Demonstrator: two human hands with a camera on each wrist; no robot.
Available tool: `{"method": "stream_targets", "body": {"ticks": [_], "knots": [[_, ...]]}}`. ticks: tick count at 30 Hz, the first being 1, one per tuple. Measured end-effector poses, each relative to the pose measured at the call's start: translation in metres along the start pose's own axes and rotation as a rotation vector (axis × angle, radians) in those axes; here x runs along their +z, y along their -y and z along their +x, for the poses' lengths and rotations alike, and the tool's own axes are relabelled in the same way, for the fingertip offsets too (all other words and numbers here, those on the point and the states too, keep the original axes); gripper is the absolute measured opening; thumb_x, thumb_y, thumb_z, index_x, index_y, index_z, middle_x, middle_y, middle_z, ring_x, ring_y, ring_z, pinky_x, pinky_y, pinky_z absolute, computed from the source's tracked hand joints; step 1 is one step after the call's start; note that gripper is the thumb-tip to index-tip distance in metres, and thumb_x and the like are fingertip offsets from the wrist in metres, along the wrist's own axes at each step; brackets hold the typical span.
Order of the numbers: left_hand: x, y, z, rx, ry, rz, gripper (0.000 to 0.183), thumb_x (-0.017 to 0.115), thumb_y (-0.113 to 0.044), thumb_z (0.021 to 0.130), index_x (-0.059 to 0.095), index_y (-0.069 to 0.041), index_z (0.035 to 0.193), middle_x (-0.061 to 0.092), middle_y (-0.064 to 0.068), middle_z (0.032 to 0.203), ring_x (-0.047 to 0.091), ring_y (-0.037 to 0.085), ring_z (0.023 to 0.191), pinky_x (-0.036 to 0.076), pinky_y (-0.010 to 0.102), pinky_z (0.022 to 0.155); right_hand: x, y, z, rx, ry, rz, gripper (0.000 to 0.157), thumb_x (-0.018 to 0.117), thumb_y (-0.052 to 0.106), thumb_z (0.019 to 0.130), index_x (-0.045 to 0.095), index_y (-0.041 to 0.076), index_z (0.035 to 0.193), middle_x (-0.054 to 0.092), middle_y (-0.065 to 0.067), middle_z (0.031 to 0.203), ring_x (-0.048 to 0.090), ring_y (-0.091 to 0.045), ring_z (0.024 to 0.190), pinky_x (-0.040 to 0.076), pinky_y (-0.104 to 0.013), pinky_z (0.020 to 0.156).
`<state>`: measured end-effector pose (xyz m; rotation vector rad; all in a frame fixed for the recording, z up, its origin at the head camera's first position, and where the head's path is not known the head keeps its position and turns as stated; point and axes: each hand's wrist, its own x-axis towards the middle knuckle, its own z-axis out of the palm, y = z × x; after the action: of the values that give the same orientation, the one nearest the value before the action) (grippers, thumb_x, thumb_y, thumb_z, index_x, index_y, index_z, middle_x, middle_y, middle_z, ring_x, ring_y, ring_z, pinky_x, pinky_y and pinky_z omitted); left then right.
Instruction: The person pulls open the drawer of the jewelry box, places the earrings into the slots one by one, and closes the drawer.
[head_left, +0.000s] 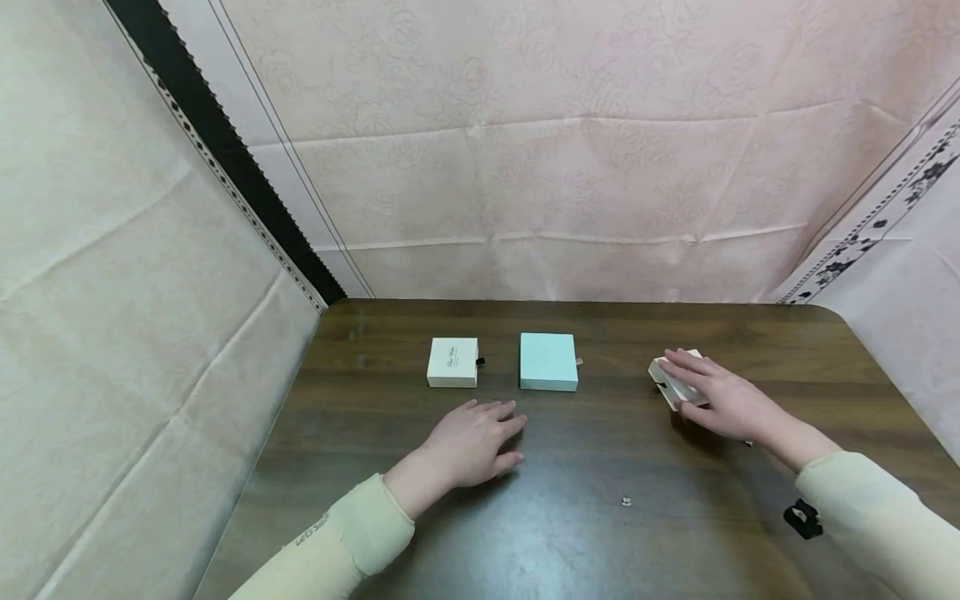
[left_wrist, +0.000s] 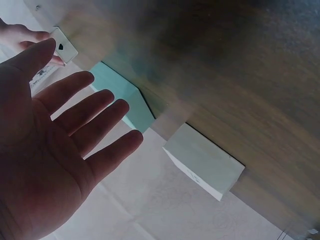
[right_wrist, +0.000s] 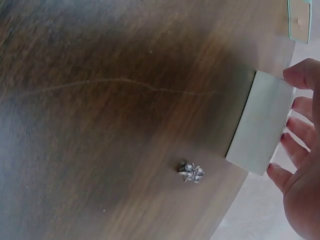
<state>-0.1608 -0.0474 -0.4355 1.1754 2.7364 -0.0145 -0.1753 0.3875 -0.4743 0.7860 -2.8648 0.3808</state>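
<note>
My right hand point(head_left: 723, 404) holds a small white box point(right_wrist: 262, 125) at the right of the table, thumb at one end and fingers along its edge. In the head view this box sits at an angle and is partly hidden by the hand; a black tab shows on it. My left hand point(head_left: 468, 442) is over the table with fingers spread, holding nothing. Just beyond it are a white box point(head_left: 452, 362) with dark print and a black tab, and a light teal box point(head_left: 548, 361) with a pale tab.
A silvery flower-like trinket point(right_wrist: 191, 172) lies on the wooden table point(head_left: 570, 450) near the held box. Another small shiny piece point(head_left: 626, 501) lies towards the front. Pale patterned cloth point(head_left: 525, 183) hangs behind the table's back edge, with more cloth at the sides.
</note>
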Motion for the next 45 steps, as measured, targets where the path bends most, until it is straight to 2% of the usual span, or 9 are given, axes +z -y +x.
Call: {"method": "stream_targets", "body": {"ticks": [19,27,33,41,45], "knots": [[0.001,-0.001,0.003,0.013,-0.011,0.003,0.057,0.060,-0.050,0.108,0.060,-0.017,0.154,0.053,0.008,0.161,0.053,0.023,0.147,0.044,0.049,0.120,-0.001,0.003,0.007,-0.067,0.028,-0.022,0.066,0.080,0.015,0.090,0.061,0.015,0.152,0.051,-0.019,0.158,0.052,-0.054,0.138,0.054,-0.064,0.098],[0.004,-0.001,0.004,0.022,-0.015,0.008,0.056,0.060,-0.050,0.108,0.061,-0.018,0.154,0.054,0.008,0.161,0.054,0.024,0.146,0.045,0.048,0.120,-0.006,-0.001,0.004,-0.077,0.031,-0.078,0.067,0.079,0.010,0.088,0.061,0.019,0.153,0.052,-0.023,0.157,0.054,-0.049,0.139,0.057,-0.057,0.092],[0.005,0.000,0.005,0.023,-0.010,0.013,0.056,0.060,-0.051,0.108,0.061,-0.018,0.154,0.054,0.007,0.161,0.054,0.025,0.146,0.044,0.048,0.120,-0.006,-0.005,0.002,-0.091,0.022,-0.091,0.068,0.077,0.008,0.088,0.061,0.021,0.153,0.053,-0.023,0.155,0.057,-0.049,0.135,0.058,-0.057,0.086],[0.005,0.000,0.005,0.023,-0.003,0.014,0.056,0.059,-0.050,0.108,0.060,-0.018,0.154,0.053,0.007,0.161,0.054,0.025,0.146,0.044,0.048,0.120,-0.007,-0.008,0.001,-0.090,0.011,-0.105,0.067,0.077,0.006,0.087,0.062,0.017,0.152,0.054,-0.024,0.155,0.058,-0.049,0.134,0.057,-0.058,0.090],[0.006,0.000,0.005,0.025,0.002,0.012,0.056,0.059,-0.050,0.108,0.060,-0.019,0.155,0.053,0.007,0.162,0.054,0.024,0.147,0.044,0.048,0.120,-0.012,0.000,0.002,-0.033,-0.029,-0.101,0.069,0.079,0.010,0.087,0.058,0.010,0.152,0.055,-0.026,0.152,0.058,-0.051,0.132,0.056,-0.064,0.090]]}}
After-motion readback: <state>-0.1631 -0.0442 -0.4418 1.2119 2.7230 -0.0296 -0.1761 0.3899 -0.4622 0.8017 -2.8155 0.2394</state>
